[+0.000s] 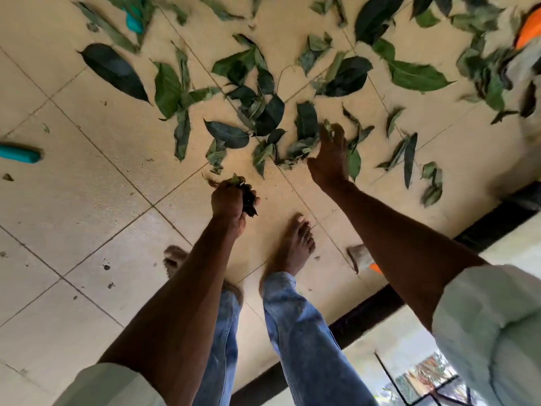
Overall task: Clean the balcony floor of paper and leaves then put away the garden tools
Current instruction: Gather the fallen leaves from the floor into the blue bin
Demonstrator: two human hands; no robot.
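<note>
Several green leaves (272,112) lie scattered over the beige tiled balcony floor (87,230), mostly across the upper half of the head view. My left hand (231,200) grips a bunch of dark leaves (247,197) just above the floor. Farther right, my right hand (329,155) reaches down to the floor and pinches small leaves (328,126) at its fingertips. A teal tool handle (20,153) lies at the left edge, and another teal tool (134,17) lies among leaves at the top left.
My bare feet (295,244) and jeans stand below the hands. An orange object (530,27) sits at the top right, blurred. A small grey and orange thing (363,259) lies by the black floor edge (366,315), beyond which the balcony drops away.
</note>
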